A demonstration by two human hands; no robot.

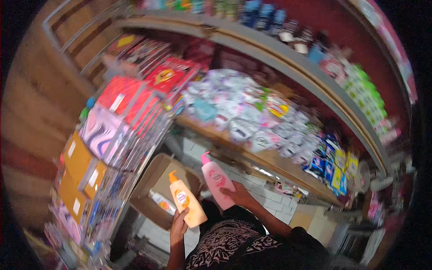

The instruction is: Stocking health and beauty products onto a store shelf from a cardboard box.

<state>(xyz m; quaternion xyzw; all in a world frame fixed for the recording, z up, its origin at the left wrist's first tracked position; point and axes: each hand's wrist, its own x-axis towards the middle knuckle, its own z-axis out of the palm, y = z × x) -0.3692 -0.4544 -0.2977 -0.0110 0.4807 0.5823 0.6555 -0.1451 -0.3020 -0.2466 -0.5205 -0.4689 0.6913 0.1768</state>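
My left hand (180,222) grips the lower part of an orange pump bottle (186,204), its orange pump head tilted up and to the left. In my right hand (237,195) is a pink pump bottle (217,180) with a pink pump, held near its base. Both bottles bear printed labels and are side by side, a little apart. Behind the orange one, a brown cardboard box (143,182) stands low down with its top open. A white bottle (162,201) with an orange print lies inside it.
Stacks of notebooks (111,135) fill the shelf at left. Many small packets (236,101) are heaped on the wooden shelf (260,155) ahead. Above, a long shelf (276,47) carries rows of bottles (366,98). White floor tiles (270,202) show below, near another carton (312,219).
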